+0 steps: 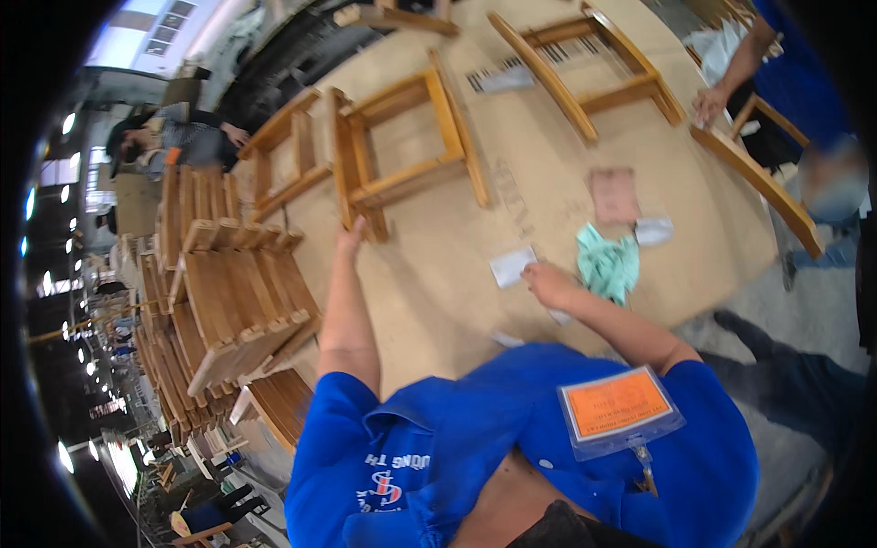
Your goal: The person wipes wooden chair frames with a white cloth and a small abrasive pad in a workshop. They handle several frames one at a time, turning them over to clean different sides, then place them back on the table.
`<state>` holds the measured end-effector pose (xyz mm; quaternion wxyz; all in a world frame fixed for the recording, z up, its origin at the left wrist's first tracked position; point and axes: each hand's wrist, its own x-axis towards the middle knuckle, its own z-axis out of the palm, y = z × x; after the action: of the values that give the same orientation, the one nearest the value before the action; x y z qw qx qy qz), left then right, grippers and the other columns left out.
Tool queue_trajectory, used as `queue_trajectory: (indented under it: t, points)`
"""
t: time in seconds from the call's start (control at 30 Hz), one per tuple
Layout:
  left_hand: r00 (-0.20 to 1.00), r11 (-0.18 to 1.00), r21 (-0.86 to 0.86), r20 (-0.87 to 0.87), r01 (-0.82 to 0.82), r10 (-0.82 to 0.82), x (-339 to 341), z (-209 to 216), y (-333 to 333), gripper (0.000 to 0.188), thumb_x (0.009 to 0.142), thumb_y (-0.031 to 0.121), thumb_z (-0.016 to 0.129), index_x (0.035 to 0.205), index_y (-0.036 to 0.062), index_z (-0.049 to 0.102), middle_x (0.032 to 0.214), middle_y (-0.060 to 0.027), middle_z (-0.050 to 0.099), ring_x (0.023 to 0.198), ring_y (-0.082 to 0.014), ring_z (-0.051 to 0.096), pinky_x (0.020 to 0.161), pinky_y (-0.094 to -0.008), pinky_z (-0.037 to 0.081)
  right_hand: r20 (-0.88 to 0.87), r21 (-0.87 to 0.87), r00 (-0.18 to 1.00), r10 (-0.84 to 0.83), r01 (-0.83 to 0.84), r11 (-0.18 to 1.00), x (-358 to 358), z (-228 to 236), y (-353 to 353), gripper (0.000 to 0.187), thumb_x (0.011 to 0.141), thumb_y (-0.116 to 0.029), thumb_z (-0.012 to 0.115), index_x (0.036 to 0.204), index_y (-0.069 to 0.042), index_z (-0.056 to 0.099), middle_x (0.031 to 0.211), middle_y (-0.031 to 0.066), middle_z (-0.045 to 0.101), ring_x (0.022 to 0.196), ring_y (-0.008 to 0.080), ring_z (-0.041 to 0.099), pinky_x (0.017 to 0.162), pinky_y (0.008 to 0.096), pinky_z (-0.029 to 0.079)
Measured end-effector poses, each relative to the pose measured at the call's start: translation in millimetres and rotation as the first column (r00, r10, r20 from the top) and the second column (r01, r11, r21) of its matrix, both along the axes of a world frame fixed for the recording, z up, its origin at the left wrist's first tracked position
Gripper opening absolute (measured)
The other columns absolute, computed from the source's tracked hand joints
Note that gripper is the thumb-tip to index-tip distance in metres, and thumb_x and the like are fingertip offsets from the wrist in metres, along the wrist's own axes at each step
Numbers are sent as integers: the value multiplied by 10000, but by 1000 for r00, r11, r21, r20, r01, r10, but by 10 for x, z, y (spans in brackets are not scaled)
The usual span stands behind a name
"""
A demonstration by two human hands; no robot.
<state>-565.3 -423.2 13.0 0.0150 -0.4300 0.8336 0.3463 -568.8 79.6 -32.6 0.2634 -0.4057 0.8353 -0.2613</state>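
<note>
My left hand (351,237) is closed on the near end of a wooden chair frame (445,117) lying on the cardboard-covered table (429,274). My right hand (551,286) rests at the edge of a small white sheet of paper (513,266), its fingertips closed on the corner. Just right of that hand lies a crumpled mint-green cloth (607,262). Beyond the cloth are a pinkish-brown sheet (613,194) and another whitish piece (654,231). More pale scraps show beneath my right forearm and near my chest.
More wooden frames (589,68) lie across the table's far side. At left stand stacked slatted wooden pieces (247,301). A person in blue at far right holds a curved wooden part (758,187). Another person (178,137) is at far left, a hand by a frame.
</note>
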Motion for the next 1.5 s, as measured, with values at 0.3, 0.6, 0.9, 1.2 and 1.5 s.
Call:
queue_trajectory:
  t: [0.3, 0.6, 0.9, 1.2, 1.5]
  points:
    - [984, 981, 96, 61, -171, 166, -121, 287, 260, 416, 715, 113, 725, 1066, -2, 534, 917, -153, 636, 725, -213, 642, 547, -329, 521, -356, 196, 886, 298, -241, 951, -166, -247, -404, 508, 822, -174, 575, 1320, -151, 476, 1307, 160, 451, 1260, 362, 388, 976, 520, 384]
    - [973, 654, 732, 57, -192, 222, -333, 527, 139, 281, 790, 157, 598, 1042, 46, 543, 877, -104, 632, 730, -233, 622, 699, -404, 548, 333, -194, 939, -80, 151, 969, -127, -122, -208, 594, 782, -85, 522, 1363, -114, 404, 1219, 165, 515, 1126, 366, 523, 904, 451, 466]
    - [926, 598, 795, -140, -106, 350, 19, 625, 529, 262, 783, 145, 636, 1027, 74, 573, 818, -60, 609, 705, -203, 598, 604, -357, 518, 954, -15, -209, 214, 683, 731, 32, 466, 369, 507, 942, -314, 384, 1366, -35, 364, 1210, 197, 547, 1068, 408, 578, 939, 525, 463]
    - [888, 849, 528, -395, 9, 236, 2065, 1346, 874, 628, 692, 52, 710, 1292, 40, 523, 912, -35, 601, 737, -120, 552, 612, -271, 462, 796, 58, 384, -468, 721, 690, 311, 399, 874, 393, 980, -266, 438, 1257, 9, 488, 1138, 169, 589, 1056, 288, 577, 905, 404, 477]
    - [959, 714, 695, -143, -79, 245, 3466, 1275, 1592, 759, 688, -25, 668, 1404, 59, 430, 1087, -32, 598, 861, -123, 571, 705, -254, 475, 847, -138, 356, -394, 864, 484, 695, 746, 985, 397, 987, -288, 475, 1255, 3, 503, 1075, 122, 628, 875, 211, 658, 759, 315, 506]
